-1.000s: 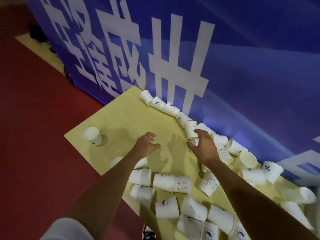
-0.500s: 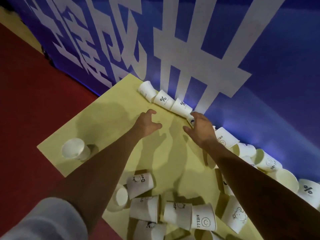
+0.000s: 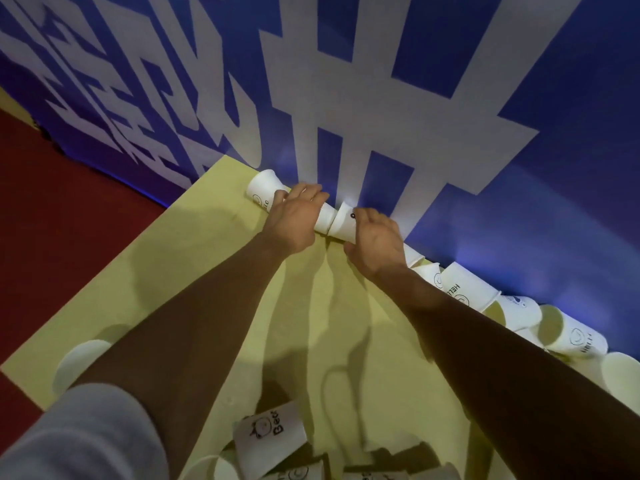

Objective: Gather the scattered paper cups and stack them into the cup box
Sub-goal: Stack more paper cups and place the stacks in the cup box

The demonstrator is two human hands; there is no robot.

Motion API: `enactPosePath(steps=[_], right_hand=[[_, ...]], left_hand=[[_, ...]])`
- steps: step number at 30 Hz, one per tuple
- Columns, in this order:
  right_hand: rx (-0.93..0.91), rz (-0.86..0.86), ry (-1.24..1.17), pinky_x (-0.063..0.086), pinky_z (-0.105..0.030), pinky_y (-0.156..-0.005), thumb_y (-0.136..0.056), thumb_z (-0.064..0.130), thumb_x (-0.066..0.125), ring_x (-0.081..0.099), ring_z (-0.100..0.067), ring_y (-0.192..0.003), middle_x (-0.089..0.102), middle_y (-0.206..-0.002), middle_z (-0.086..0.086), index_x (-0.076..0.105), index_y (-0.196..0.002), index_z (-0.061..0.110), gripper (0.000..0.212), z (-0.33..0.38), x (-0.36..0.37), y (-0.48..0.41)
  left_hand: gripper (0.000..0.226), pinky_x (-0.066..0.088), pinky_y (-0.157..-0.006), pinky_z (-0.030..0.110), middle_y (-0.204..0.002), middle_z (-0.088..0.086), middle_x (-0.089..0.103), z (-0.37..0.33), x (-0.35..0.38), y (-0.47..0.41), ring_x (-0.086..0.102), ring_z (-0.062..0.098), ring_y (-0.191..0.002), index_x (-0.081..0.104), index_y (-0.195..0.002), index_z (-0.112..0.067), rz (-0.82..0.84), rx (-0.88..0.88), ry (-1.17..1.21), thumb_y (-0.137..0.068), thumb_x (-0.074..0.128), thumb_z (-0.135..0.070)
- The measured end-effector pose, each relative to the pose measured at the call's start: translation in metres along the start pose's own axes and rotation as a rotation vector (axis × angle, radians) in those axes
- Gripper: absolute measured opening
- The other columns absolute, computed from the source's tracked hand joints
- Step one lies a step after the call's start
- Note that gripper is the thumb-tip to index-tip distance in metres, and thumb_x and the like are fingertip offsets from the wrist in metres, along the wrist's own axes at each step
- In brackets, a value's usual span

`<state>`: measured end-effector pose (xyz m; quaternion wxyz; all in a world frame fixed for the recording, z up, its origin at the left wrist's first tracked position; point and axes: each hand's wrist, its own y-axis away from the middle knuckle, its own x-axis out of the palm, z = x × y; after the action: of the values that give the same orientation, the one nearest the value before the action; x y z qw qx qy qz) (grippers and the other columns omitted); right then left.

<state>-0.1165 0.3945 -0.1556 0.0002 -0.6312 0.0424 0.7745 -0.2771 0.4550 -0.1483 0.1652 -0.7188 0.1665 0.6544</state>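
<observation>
Red floor [image 3: 52,220] is showing at far left. A yellow counter [image 3: 207,271] is butting up against a blue banner [image 3: 519,202] with white lettering.

- Lone cup [image 3: 74,367] is sitting near the counter's left edge, partly hidden behind the left forearm. Grey sleeve [image 3: 86,434] is covering the upper arm.
- Bear-print cup [image 3: 270,434] is lying at bottom centre among other cups, between the forearms.
- Paper cups are lying on their sides in a row along the foot of the banner. End cup [image 3: 263,188], printed HELLO, is sitting first in that row.
- Left hand [image 3: 294,216] is gripping the second cup [image 3: 323,220], fingers curled over its top, thumb lying by the end cup.
- Second cup is touching the third cup [image 3: 343,220] end to end.
- Right hand [image 3: 375,240] is gripping the third cup, fingers curled over it, thumb sitting low on the counter side.
- Right of that hand the row is running on: HELLO cup [image 3: 464,287], then more cups [image 3: 571,336] toward the right edge, some with mouths facing the camera.
</observation>
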Motion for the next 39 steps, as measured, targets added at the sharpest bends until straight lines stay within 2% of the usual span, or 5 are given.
enactPosePath(steps=[13, 25, 30, 35, 39], right_hand=[[0.003, 0.031, -0.029, 0.038, -0.037, -0.107, -0.089, 0.034, 0.070, 0.054, -0.027, -0.116, 0.057, -0.130, -0.008, 0.041, -0.139, 0.017, 0.060, -0.007, 0.004, 0.014], [0.168, -0.238, -0.578, 0.052, -0.043, -0.095, -0.087, 0.033, 0.072, 0.057, -0.021, -0.115, 0.054, -0.132, 0.001, 0.043, -0.138, 0.022, 0.060, -0.033, -0.070, 0.071], [0.233, -0.284, -0.684, 0.048, -0.036, -0.095, -0.083, 0.032, 0.075, 0.052, -0.016, -0.117, 0.051, -0.134, 0.004, 0.043, -0.140, 0.022, 0.066, -0.078, -0.115, 0.140], [0.375, -0.275, -0.670, 0.052, -0.041, -0.083, -0.078, 0.038, 0.077, 0.058, -0.019, -0.099, 0.057, -0.117, -0.001, 0.054, -0.116, 0.022, 0.047, -0.158, -0.151, 0.240], [0.478, -0.291, -0.664, 0.051, -0.038, -0.083, -0.076, 0.032, 0.079, 0.058, -0.019, -0.097, 0.056, -0.112, -0.001, 0.057, -0.117, 0.019, 0.048, -0.225, -0.170, 0.332]], left_hand=[[0.063, 0.028, -0.106, 0.045, -0.132, 0.000, 0.049, -0.010, 0.002, -0.003, 0.041, 0.023, -0.123, 0.046, -0.131, -0.024, 0.065, 0.095, -0.243, -0.075, 0.074, -0.022], [0.064, 0.030, -0.105, 0.046, -0.132, 0.003, 0.047, -0.030, -0.079, 0.029, 0.043, 0.025, -0.122, 0.042, -0.136, -0.023, -0.054, -0.181, -0.016, -0.080, 0.072, -0.035], [0.063, 0.034, -0.099, 0.047, -0.127, 0.004, 0.051, -0.094, -0.106, 0.059, 0.046, 0.027, -0.119, 0.046, -0.132, -0.019, -0.111, -0.192, 0.208, -0.077, 0.074, -0.033], [0.063, 0.042, -0.091, 0.043, -0.122, 0.006, 0.056, -0.193, -0.127, 0.086, 0.051, 0.032, -0.112, 0.052, -0.127, -0.017, -0.075, -0.159, 0.418, -0.072, 0.078, -0.033], [0.065, 0.048, -0.092, 0.045, -0.118, 0.007, 0.059, -0.286, -0.126, 0.116, 0.057, 0.031, -0.107, 0.052, -0.125, -0.017, -0.004, -0.067, 0.622, -0.068, 0.079, -0.031]])
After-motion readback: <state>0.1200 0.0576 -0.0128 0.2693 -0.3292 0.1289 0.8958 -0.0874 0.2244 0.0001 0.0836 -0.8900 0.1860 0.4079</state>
